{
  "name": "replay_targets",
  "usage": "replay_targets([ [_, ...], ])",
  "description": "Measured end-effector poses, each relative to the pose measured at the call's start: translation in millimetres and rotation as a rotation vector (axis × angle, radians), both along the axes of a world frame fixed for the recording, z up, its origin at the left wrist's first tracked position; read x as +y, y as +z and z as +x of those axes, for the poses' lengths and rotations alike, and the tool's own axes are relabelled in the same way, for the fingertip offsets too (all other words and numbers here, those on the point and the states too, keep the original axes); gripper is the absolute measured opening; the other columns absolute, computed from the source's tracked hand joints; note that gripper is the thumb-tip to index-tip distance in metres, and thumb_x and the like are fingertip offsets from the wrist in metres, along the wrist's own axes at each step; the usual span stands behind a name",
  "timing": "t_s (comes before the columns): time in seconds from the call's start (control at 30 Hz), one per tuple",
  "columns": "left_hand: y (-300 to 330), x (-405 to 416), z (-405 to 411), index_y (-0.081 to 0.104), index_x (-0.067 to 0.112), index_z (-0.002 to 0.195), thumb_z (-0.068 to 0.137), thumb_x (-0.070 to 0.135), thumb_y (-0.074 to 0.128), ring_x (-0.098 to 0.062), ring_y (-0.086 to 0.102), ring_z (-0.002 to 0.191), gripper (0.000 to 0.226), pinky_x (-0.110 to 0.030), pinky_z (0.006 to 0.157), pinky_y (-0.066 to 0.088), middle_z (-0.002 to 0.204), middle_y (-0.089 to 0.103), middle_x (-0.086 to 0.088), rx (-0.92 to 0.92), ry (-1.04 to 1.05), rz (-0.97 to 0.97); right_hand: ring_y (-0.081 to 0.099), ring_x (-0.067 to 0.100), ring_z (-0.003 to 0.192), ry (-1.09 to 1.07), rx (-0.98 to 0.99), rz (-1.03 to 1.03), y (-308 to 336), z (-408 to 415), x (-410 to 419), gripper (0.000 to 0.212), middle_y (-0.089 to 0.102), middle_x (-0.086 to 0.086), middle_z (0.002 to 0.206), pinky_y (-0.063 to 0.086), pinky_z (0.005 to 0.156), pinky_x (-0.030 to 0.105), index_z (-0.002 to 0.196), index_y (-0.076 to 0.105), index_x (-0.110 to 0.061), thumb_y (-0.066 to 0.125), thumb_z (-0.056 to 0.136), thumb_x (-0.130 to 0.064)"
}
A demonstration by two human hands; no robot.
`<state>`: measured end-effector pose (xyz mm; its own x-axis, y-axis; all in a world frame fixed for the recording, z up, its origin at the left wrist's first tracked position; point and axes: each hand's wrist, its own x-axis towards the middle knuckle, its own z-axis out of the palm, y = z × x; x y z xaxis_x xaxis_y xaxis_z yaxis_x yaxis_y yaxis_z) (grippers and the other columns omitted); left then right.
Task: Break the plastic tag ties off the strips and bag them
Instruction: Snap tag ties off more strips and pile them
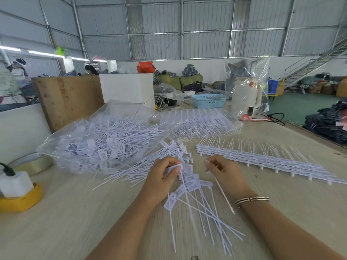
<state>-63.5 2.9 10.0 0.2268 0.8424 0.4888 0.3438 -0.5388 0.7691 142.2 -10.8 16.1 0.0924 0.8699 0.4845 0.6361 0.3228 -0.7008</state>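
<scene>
Loose ties [199, 209] fan across table [75, 212] beneath both hands. Left hand [161, 177] pinches a tie's tag; right hand [223, 169] clamps a bare runner [224, 196]. Strips [262, 162] right, bag [101, 141] left. Tag print unreadable.

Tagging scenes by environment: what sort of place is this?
Likely a warehouse-style packing workshop: corrugated metal walls, a wooden worktable heaped with plastic tag ties, and stuffed sacks along the back wall.

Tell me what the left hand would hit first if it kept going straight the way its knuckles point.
Likely the loose pile of broken-off tag ties just beyond the left hand, then the clear bag of ties behind it; depth is hard to judge.
</scene>
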Motion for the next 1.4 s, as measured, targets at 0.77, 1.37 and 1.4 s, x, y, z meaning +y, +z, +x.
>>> replay_targets([
  [0.77,3.8,-4.4,13.2,0.057,0.038,0.105,0.083,-0.015,0.046,-0.002,0.049,0.085,0.059,-0.009,0.076,0.042,0.102,0.048,0.003,-0.043,-0.091,0.007,0.057,0.014,0.096,0.122,-0.528,0.192,3.4,-40.5,-14.0,0.031,0.063,-0.009,0.101,0.029,0.080,0.028,0.105,0.061,-0.024,0.061,0.077,-0.038],
  [1.37,-3.9,3.3,7.2,0.061,0.027,0.081,0.095,0.021,0.052,0.006,0.055,0.058,0.018,-0.009,0.057,0.041,0.060,0.060,0.021,-0.025,-0.127,-0.190,0.065,0.019,0.082,0.039,-0.575,0.283,5.1,-25.4,-11.5,0.018,0.069,-0.005,0.089,0.042,0.075,0.036,0.095,0.068,-0.019,0.065,0.079,-0.027],
  [1.4,-3.9,3.2,7.4,0.062,0.026,0.082,0.095,0.020,0.052,0.006,0.055,0.059,0.017,-0.009,0.058,0.041,0.060,0.060,0.021,-0.031,-0.126,-0.189,0.065,0.018,0.082,0.039,-0.590,0.281,5.4,-25.2,-11.5,0.018,0.069,-0.006,0.089,0.042,0.075,0.036,0.096,0.068,-0.019,0.064,0.081,-0.028],
])
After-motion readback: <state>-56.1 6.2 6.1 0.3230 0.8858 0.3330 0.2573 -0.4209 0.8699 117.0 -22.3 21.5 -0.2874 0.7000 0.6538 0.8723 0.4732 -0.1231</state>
